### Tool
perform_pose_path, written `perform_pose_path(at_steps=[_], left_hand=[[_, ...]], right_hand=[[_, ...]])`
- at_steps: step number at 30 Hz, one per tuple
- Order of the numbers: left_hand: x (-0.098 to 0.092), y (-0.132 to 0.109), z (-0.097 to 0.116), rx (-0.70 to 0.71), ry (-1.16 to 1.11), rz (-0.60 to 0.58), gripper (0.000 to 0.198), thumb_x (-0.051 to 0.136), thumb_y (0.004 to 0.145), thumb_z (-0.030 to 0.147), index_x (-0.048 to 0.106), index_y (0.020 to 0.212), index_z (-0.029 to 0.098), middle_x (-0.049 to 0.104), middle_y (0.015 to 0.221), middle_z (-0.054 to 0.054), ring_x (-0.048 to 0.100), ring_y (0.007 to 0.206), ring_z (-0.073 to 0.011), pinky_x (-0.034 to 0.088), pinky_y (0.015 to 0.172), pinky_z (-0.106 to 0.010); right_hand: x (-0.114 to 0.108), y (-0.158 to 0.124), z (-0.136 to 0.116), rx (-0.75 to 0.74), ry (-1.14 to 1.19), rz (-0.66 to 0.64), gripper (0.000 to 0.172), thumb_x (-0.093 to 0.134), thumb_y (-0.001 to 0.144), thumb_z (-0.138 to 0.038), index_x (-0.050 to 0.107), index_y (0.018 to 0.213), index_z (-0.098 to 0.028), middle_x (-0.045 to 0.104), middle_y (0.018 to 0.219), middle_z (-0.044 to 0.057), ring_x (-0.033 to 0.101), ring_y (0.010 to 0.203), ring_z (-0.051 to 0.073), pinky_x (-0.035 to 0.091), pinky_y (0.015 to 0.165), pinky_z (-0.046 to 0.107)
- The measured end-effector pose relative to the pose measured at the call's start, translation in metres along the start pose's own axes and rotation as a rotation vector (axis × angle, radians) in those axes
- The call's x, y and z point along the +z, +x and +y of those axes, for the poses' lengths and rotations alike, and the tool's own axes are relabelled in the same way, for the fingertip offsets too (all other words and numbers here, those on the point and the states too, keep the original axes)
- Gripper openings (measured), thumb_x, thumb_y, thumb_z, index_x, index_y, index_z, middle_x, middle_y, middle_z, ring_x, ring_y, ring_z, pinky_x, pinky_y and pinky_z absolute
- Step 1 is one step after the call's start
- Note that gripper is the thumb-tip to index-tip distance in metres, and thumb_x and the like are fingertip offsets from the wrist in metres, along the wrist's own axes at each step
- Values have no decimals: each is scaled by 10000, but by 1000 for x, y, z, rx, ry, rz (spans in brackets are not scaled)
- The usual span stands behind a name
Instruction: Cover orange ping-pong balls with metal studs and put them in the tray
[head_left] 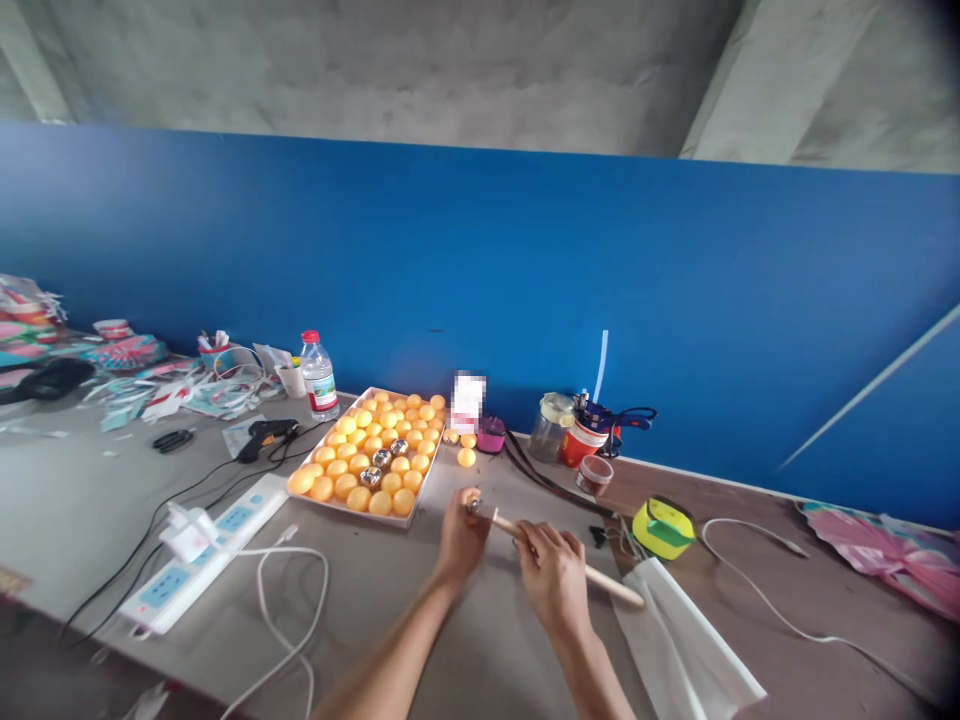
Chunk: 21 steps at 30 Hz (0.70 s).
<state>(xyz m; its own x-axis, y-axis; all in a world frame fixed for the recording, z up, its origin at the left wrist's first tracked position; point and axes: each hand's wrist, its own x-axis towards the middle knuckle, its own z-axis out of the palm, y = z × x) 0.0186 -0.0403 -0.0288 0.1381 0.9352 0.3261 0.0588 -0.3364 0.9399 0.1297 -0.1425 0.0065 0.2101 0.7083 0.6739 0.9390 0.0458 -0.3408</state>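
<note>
A pale wooden stick point(611, 586) slants across the table's middle, its far end lower right. My right hand point(555, 575) is wrapped round its middle. At its left end my left hand point(463, 530) is closed on a small shiny piece, too small to make out clearly. Just left of my hands lies a shallow box point(401, 521) filled with orange balls point(346, 486), among them several silver balls point(370, 477). A few loose orange balls point(466, 457) rest behind my left hand.
A power strip point(206, 560) with white cables and a glue gun point(266, 436) lie left. A water bottle point(320, 380), glass jar point(553, 428), red cups point(582, 444) and purple item point(491, 434) stand behind. To the right are a yellow-green object point(664, 527) and white sheet point(686, 640).
</note>
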Motion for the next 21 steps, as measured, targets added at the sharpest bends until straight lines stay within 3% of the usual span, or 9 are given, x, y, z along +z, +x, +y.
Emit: perform_pose_path(at_steps=[6, 11, 16, 21], left_hand=[[-1, 0, -2, 16, 43, -17, 248, 560, 650, 111, 574, 890, 172, 601, 840, -38, 563, 773, -161, 444, 715, -296], [0, -1, -4, 53, 30, -11, 253, 572, 639, 118, 586, 885, 179, 607, 860, -43, 568, 805, -173, 447, 737, -308], [0, -1, -5, 76, 56, -30, 262, 540, 651, 92, 593, 889, 187, 602, 856, -41, 566, 802, -173, 447, 755, -324], [0, 0, -7, 105, 98, -18, 263, 553, 639, 97, 585, 889, 174, 596, 849, -45, 564, 791, -176, 450, 738, -323]], right_hand=[[0, 0, 2, -4, -5, 66, 176, 451, 856, -198, 604, 942, -195, 677, 850, 55, 605, 767, 172, 339, 774, 316], [0, 0, 3, -20, -36, 9, 183, 452, 842, -182, 631, 855, -215, 663, 715, 21, 600, 664, 157, 341, 697, 294], [-1, 0, 5, -26, -8, 115, 181, 451, 858, -204, 609, 946, -193, 677, 851, 59, 606, 777, 178, 334, 791, 328], [1, -2, 2, -1, -21, -33, 181, 458, 836, -163, 629, 839, -224, 661, 708, 8, 599, 674, 164, 318, 733, 317]])
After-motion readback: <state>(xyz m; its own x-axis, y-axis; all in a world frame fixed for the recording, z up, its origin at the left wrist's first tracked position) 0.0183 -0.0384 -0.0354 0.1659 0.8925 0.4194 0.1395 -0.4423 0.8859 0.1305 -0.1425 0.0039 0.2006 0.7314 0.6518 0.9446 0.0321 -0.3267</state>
